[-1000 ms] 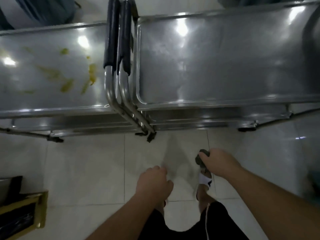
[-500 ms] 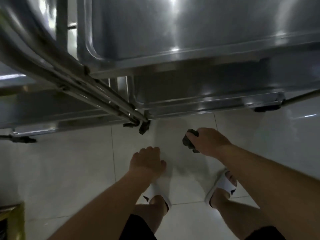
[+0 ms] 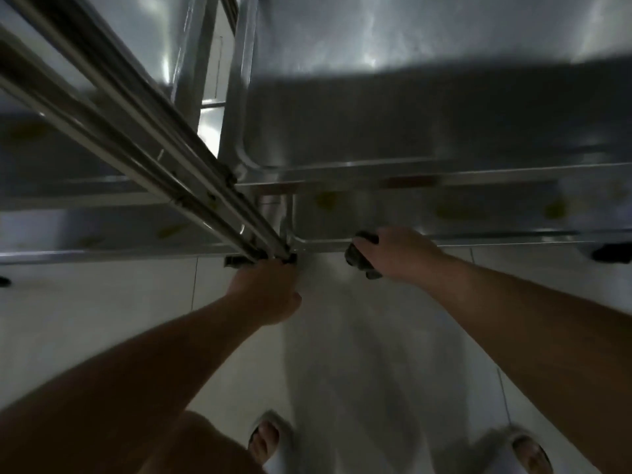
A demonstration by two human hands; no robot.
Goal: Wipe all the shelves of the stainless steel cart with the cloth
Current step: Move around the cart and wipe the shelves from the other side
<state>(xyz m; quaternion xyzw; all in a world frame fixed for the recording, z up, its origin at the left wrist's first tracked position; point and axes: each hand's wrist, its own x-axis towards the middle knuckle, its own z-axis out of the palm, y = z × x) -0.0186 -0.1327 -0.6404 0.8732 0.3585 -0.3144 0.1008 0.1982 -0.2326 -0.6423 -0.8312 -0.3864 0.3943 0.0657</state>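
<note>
Both hands have been lowered to the bottom shelf (image 3: 444, 213): the cloth (image 3: 359, 256), gripped in the right hand (image 3: 400, 254), must next be swept across its yellow stains (image 3: 325, 200), while the left hand (image 3: 266, 292), loosely curled, holds nothing.

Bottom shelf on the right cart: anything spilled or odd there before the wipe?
Yes. Yellowish smears dot the bottom shelf, more to the right, like spilled food. The right hand holds the dark cloth at the shelf's front edge. Motion blur hides finer detail.
</note>
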